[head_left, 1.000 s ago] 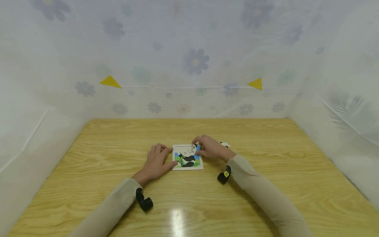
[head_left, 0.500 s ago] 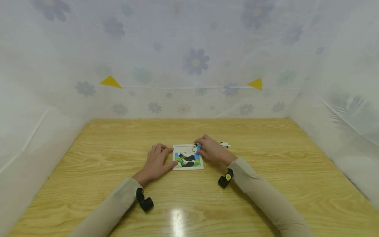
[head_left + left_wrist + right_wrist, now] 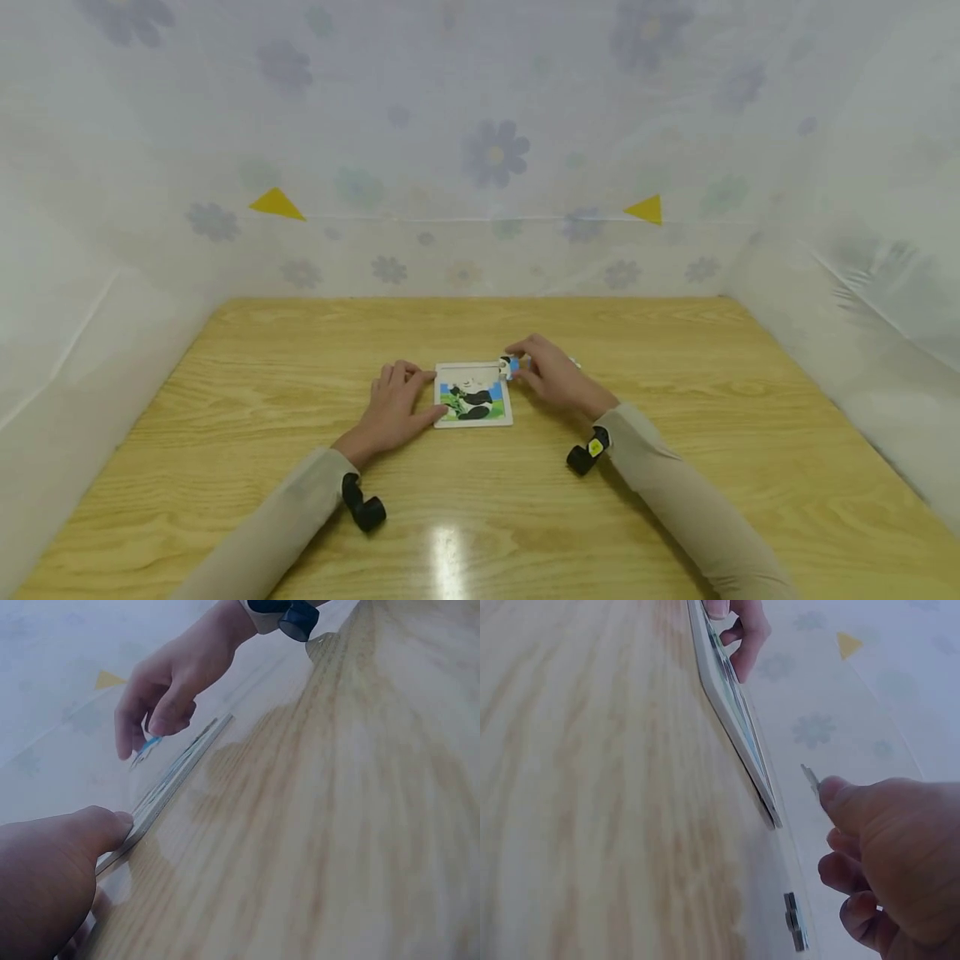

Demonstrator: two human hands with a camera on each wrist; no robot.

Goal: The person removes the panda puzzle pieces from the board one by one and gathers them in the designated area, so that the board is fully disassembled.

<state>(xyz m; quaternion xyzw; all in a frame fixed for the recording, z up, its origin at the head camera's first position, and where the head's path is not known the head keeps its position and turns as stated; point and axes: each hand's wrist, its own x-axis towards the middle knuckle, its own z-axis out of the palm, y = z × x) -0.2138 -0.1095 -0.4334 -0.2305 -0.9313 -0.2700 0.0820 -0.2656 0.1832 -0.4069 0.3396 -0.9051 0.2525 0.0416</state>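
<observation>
In the head view a square panda jigsaw puzzle [image 3: 474,403] lies in its pale frame on the table, with a bare strip along its top. My left hand [image 3: 396,407] rests at the frame's left side, thumb on the lower left and index fingertip at the upper left corner. Between thumb and fingers, my right hand [image 3: 558,373] pinches a puzzle piece [image 3: 506,367] with black, white and blue on it, over the frame's upper right corner. The right wrist view shows this piece [image 3: 810,778] edge-on, raised above the table.
Another puzzle piece [image 3: 795,921] lies on the table to the right of the frame, mostly hidden behind my right hand in the head view. The wooden table [image 3: 480,500] is enclosed by white flowered sheeting [image 3: 480,150] at the back and sides.
My right hand has lifted the piece out of the puzzle's upper right area and moved slightly right with it. It now covers most of the loose piece. My left hand has stayed in place.
</observation>
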